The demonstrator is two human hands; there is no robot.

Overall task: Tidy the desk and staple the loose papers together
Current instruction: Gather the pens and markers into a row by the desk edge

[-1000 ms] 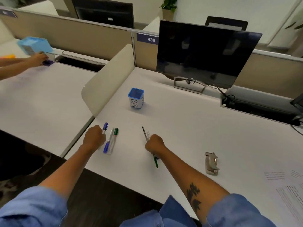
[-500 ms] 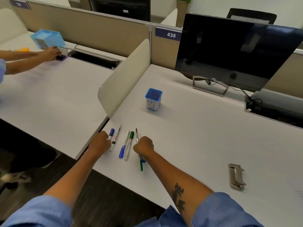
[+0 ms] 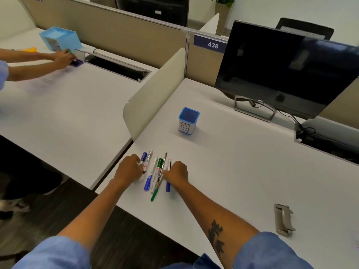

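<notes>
Several pens and markers lie side by side near the front left corner of the white desk. My left hand is curled against the leftmost blue-capped marker. My right hand is curled against the right side of the bunch, fingers touching a thin dark pen and a blue pen. A grey stapler lies at the front right of the desk. A blue-rimmed pen cup marked "BIN" stands upright behind the pens. No papers show clearly.
A dark monitor on a stand fills the back right, with cables and a cable slot beside it. A cream divider panel borders the desk's left side. Another person's hands work by a blue organiser on the neighbouring desk.
My two hands have drawn closer together, pushing the pens into a tighter bunch. The camera view has swung left, so the stapler now sits further right.
</notes>
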